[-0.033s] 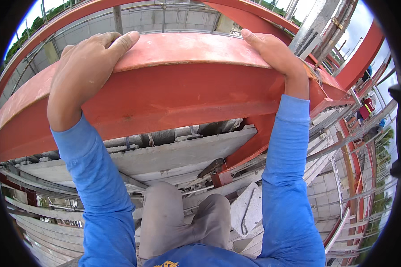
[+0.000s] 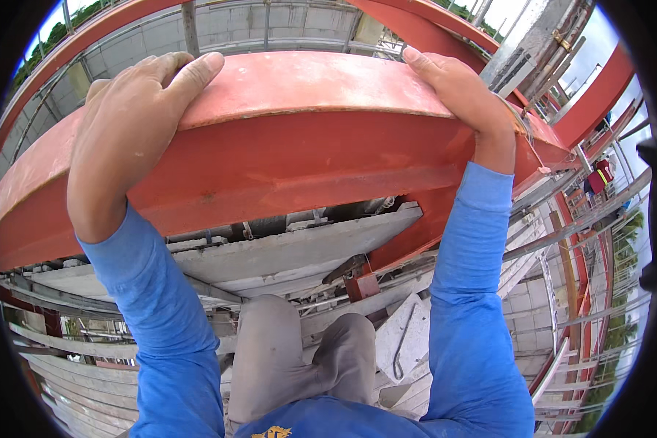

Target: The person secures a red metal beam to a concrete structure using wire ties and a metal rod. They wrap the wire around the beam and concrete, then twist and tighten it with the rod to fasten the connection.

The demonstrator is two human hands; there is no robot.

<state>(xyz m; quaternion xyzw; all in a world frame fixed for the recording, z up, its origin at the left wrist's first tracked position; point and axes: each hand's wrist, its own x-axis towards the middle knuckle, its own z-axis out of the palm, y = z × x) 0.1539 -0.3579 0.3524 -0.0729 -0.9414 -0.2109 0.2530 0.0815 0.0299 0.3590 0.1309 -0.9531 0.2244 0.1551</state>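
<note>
A red-painted steel beam (image 2: 306, 157) runs across in front of me, its pale, dusty top flange (image 2: 306, 82) arching through the view. My left hand (image 2: 135, 117) grips the flange on the left, thumb lying on top and fingertips hidden beyond the far edge. Farther right, my right hand (image 2: 463, 91) holds the same flange near the beam's joint, its fingers also going out of sight over the far side. Both arms are stretched forward in blue sleeves. Neither hand shows a tool in it.
Below the beam lie a grey concrete slab (image 2: 292, 255) and scaffold planks (image 2: 87, 376). A bent metal rod (image 2: 404, 343) rests on a pale board by my knees. A metal post (image 2: 522, 51) rises at the far right. Another person (image 2: 598, 179) is in the distance, among scaffold pipes.
The view has shifted slightly. My left hand and wrist sit a little lower and farther left in the picture; my right hand appears slightly farther right. Both keep their hold on the beam.
</note>
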